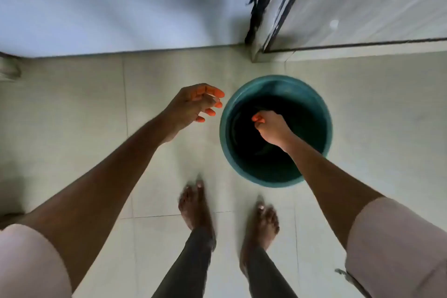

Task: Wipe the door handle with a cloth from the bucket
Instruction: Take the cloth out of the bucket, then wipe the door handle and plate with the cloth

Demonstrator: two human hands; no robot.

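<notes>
The task is at its start: no cloth is out yet and the door handle is not in view, so fetching, carrying and wiping all seem left. The bucket [223, 126] stands on the floor [84, 109] at one o'clock from the feet [196, 205], its inside too dark to show a cloth or water. The right hand [272, 128] is over its mouth, fingers closed together; whether they pinch a cloth I cannot tell. The left hand [193, 104] hovers at the bucket's nine o'clock, fingers loosely spread, holding nothing.
</notes>
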